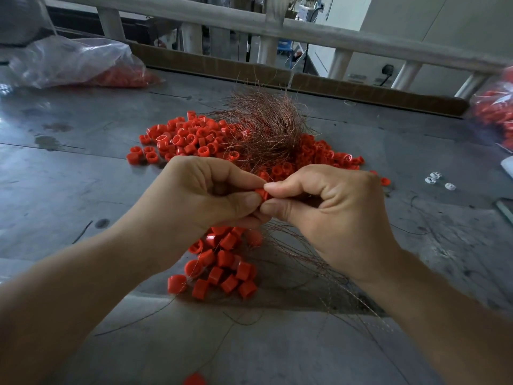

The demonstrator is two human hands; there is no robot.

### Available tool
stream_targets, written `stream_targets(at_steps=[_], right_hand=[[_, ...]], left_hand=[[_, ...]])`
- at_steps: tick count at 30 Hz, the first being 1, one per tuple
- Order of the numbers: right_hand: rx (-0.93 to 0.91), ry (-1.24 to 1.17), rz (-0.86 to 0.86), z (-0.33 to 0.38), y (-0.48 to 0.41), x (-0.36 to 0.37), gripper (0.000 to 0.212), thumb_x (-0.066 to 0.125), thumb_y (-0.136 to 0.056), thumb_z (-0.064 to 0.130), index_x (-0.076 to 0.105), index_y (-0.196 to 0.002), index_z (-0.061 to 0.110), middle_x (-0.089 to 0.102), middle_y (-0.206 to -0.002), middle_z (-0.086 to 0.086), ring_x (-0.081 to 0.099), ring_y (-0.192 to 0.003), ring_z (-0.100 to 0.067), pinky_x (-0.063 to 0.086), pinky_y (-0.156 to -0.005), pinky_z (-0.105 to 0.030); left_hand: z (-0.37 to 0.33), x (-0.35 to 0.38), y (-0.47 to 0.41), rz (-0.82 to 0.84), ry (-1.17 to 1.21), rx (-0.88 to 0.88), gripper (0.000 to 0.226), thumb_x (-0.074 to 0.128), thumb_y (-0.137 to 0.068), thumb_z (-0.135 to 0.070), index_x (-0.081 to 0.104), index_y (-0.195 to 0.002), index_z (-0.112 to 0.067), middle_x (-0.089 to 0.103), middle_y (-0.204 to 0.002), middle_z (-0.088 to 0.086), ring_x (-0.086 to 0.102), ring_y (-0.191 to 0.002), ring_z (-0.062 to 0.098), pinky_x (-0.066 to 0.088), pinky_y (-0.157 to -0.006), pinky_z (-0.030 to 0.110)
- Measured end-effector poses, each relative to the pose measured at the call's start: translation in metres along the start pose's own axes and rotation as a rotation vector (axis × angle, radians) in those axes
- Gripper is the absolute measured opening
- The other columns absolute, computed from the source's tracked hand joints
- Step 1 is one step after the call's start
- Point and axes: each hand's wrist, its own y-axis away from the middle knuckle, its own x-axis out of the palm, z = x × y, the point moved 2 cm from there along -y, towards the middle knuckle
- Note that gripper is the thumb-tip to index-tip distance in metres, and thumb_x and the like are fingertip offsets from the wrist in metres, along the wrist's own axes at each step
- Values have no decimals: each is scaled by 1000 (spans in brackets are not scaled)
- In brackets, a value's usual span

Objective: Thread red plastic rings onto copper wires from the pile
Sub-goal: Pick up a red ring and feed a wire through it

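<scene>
Nothing here I can actually read, tbh. The red rings (194, 140) and the clear bag (69, 59) on the desk (83, 190) look plain to me. A small pale plate (356, 76) on the back wall might have print, but it's way too blurry.

pinched ring (262, 193) mostly hidden by fingers (280, 186), right bag (497, 112) cut off

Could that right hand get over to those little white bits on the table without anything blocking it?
Probably yes: mostly bare table lies between the right hand and the white pieces. But its fingers now pinch a red ring, so it would likely let go first.
</scene>
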Motion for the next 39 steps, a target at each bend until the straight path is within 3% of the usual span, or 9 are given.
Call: stream_targets(at_steps=[4, 8, 11, 16, 20, 25, 30, 34, 39], right_hand=[[-21, -9, 10, -1, -1, -1, 19, 74, -65, 17, 72, -80, 5, 66, -75, 4, 64, -72, -7, 53, -65, -20], [-41, -43, 50, -3, -5, -5, 21, 73, -65, 21, 71, -81, 7, 65, -75, 5, 65, -71, -8, 53, -64, -22], [-51, -73, 82, -1, -5, -6, 21, 74, -65, 22, 69, -83, 12, 64, -73, 9, 64, -71, -7, 52, -63, -18], [-45, -50, 221, -2, -6, -5, 38, 69, -70, 25, 62, -107, 18, 61, -79, 10, 60, -78, -1, 46, -74, -11], [-88, 27, 321, 0, -7, -4, 27, 64, -77, 29, 70, -95, 9, 57, -81, 4, 53, -78, -1, 41, -74, -12], [-74, 110, 300, 2, -5, -2, 25, 53, -87, 30, 63, -87, 7, 46, -81, 10, 44, -73, 3, 36, -67, -10], [-61, 114, 329, 5, -3, 1, 12, 56, -83, 18, 60, -82, 7, 40, -79, 17, 42, -71, 1, 37, -65, -15], [-56, 99, 311, 6, -1, 4, 8, 57, -81, 12, 61, -80, 5, 47, -83, 10, 47, -75, -3, 40, -66, -17], [-52, 71, 301, 7, 0, 3, 6, 58, -80, 12, 61, -79, 7, 44, -80, 16, 46, -75, -1, 38, -68, -13]], left_hand=[[-2, -1, 0, 49, 71, -51, 24, 66, -51, -16, 75, -73, -17, 72, -69, 8, 70, -65, 16, 54, -56, 18], [-1, -1, 0, 119, 98, -96, 16, 74, -61, -4, 75, -73, -14, 71, -67, 9, 70, -64, 16, 53, -55, 18], [1, -3, -1, 165, 85, -111, 17, 66, -62, -13, 74, -77, -16, 71, -69, 9, 70, -66, 17, 54, -56, 20], [1, -7, 0, 203, -115, -53, 25, 69, -66, -22, 67, -91, -23, 72, -80, 1, 70, -76, 18, 57, -69, 34], [-1, -5, -1, 163, -136, -12, 33, 72, -62, -20, 66, -94, -24, 72, -84, -1, 69, -79, 14, 56, -72, 32], [-5, 4, 5, 196, -26, 21, 58, 79, -61, -36, 57, -113, -22, 72, -83, 10, 70, -75, 20, 56, -62, 25], [-3, 7, 6, 194, -45, 56, 59, 73, -63, -25, 49, -117, -25, 70, -78, 16, 70, -68, 25, 55, -59, 24], [-3, 7, 7, 241, 2, 58, 58, 74, -67, -30, 51, -121, -28, 70, -76, 15, 69, -66, 25, 55, -58, 26], [-4, 7, 8, 250, 33, 53, 55, 72, -66, -31, 53, -119, -31, 70, -73, 12, 69, -65, 24, 55, -57, 25]])
